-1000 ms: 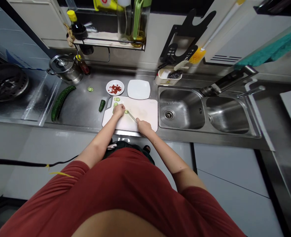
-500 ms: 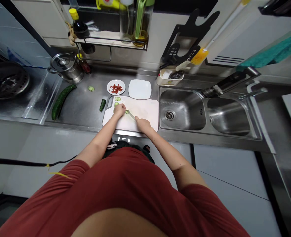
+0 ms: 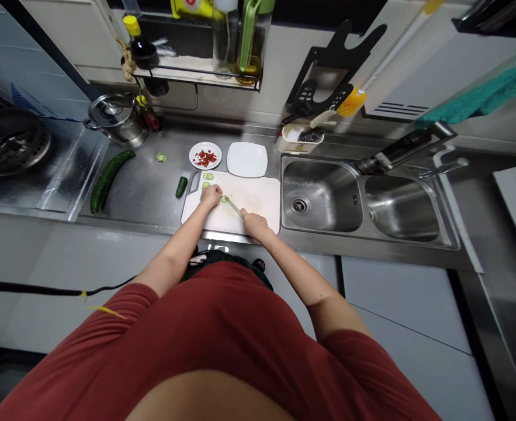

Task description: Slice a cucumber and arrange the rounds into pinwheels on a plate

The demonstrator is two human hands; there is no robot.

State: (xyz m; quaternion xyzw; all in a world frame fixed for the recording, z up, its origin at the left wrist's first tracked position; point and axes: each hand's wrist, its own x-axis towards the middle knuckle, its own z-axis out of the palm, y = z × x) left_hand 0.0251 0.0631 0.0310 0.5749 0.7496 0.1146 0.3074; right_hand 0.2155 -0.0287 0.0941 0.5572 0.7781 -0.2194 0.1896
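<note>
My right hand (image 3: 255, 224) is wrapped round the handle of a knife (image 3: 234, 206), which slants down over the white cutting board (image 3: 258, 204). At the blade's tip is a round cucumber slice (image 3: 225, 199). Just left of it, my left hand (image 3: 211, 195) is closed with its fingertips pinched together; what they hold, if anything, is too small to make out. More cucumber slices (image 3: 208, 176) lie on the board beyond and beside the left hand. A cut piece of cucumber (image 3: 181, 187) rests on the counter, left of the board.
Behind the board are a plate of chopped red pieces (image 3: 205, 156) and a white square plate (image 3: 247, 159). A long cucumber (image 3: 110, 180), a few slices (image 3: 161, 157) and a lidded pot (image 3: 114, 120) stand leftward. The double sink (image 3: 323, 196) adjoins on the right.
Both hands, the knife and the slice at its tip look nearly the same as before. The whole view has shifted very slightly.
</note>
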